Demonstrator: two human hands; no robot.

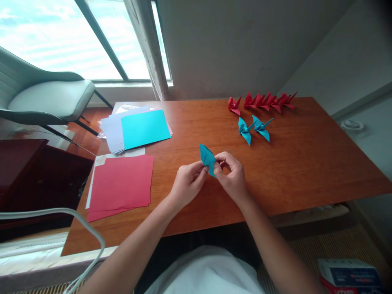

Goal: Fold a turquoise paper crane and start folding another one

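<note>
A partly folded teal paper piece (207, 158) is held just above the wooden table (290, 163) near its middle. My left hand (187, 183) pinches its lower left edge with closed fingers. My right hand (232, 173) pinches its lower right side, fingers curled together. Two finished teal paper cranes (253, 129) lie on the table beyond my hands. A row of several red paper cranes (263, 101) stands behind them by the wall.
A stack of red paper sheets (121, 185) lies at the table's left front. A stack of teal and pale sheets (137, 128) lies behind it. A grey chair (45, 96) stands by the window at left. A box (350, 275) sits on the floor at lower right.
</note>
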